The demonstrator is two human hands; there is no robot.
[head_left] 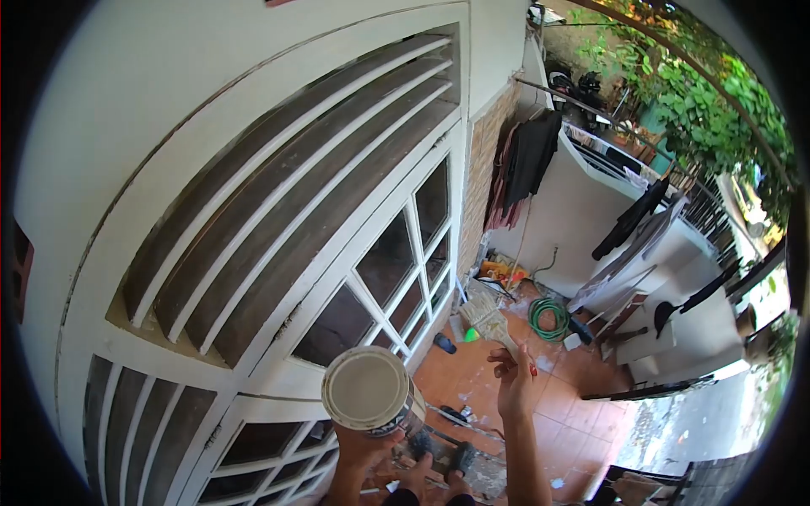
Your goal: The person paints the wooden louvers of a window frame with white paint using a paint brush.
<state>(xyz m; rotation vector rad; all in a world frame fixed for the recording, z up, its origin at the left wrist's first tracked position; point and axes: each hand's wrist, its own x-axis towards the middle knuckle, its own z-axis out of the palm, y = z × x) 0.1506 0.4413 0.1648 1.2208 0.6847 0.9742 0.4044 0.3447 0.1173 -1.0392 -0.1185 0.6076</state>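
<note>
My left hand (368,449) grips a paint can (364,390) from below and the side, holding it up near the door. The can's round top shows pale cream-grey, and a label wraps its side. To the right, my right hand (516,384) is raised with curled fingers around what looks like a paintbrush (509,341), its pale end pointing up and left; a bit of red shows at the fingers. The brush overlaps pale clutter behind it, so its outline is hard to make out. My feet show below, between the two arms.
White louvred slats (253,169) and a white paned door (388,261) fill the left. A coiled green hose (548,320) lies on the tiled floor (574,422). Dark clothes (533,160) hang by a wall. One dark slipper (445,342) lies near the door.
</note>
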